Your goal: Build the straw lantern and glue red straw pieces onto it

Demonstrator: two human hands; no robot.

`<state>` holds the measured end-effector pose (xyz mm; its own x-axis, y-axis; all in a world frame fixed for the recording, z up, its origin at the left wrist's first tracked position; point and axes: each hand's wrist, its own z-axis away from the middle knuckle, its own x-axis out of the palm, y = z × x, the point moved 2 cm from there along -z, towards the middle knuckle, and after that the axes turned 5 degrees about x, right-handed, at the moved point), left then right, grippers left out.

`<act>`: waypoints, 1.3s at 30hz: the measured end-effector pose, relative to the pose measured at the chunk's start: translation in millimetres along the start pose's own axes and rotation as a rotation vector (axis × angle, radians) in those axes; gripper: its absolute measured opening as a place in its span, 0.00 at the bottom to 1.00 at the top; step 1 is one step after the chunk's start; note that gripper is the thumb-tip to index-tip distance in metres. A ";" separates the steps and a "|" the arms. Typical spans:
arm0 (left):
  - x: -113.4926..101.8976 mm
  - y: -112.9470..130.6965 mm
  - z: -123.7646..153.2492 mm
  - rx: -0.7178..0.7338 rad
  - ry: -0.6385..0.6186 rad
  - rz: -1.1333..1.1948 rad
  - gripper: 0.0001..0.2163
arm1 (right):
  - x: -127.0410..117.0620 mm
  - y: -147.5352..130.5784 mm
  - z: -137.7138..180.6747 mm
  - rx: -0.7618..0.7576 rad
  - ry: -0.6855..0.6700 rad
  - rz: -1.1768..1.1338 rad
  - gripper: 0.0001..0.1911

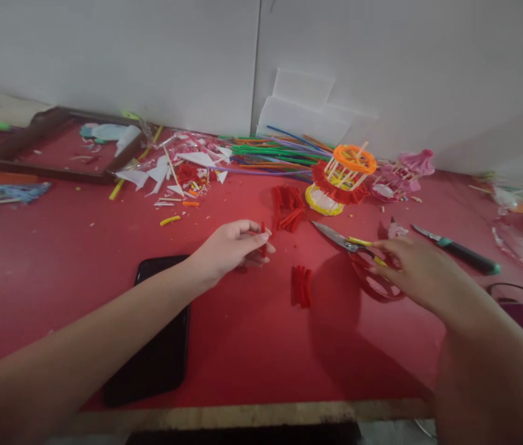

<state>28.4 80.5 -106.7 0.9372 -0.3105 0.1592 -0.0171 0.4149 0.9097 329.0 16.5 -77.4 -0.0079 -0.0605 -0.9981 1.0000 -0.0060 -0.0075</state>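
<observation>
My left hand (233, 247) pinches a short red straw piece (263, 240) upright between thumb and fingers, above the red table (80, 266). My right hand (414, 269) rests closed on the red handles of a pair of scissors (342, 241), whose blades lie flat and point left. A small bundle of cut red straw pieces (302, 286) lies between the hands. More red pieces (288, 208) lie farther back. Beyond them stands a small straw lantern (342, 179) with an orange ring, red fringe and yellow base.
A black phone (157, 346) lies under my left forearm. A green-handled knife (460, 250) lies to the right of the scissors. Long coloured straws (275, 154), paper scraps (173, 170) and a wooden tray (57, 145) sit at the back by the wall. The table's wooden front edge (242, 415) runs below.
</observation>
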 end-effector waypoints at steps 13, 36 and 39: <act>-0.4 -16.6 -4.4 0.079 -0.135 0.270 0.14 | 4.4 -72.6 -30.7 -0.520 -0.524 -0.427 0.06; -6.7 -9.1 4.4 0.173 -0.010 0.124 0.14 | 24.1 -122.0 -25.3 -0.377 0.526 -0.661 0.07; -7.8 -8.3 3.4 0.162 -0.028 0.168 0.17 | 26.3 -123.5 -26.0 -0.333 0.460 -0.828 0.06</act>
<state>20.1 76.5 -114.2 0.9064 -0.2736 0.3220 -0.2298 0.3203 0.9190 205.4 41.6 -104.4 -0.7692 0.2283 -0.5968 0.6317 0.4123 -0.6565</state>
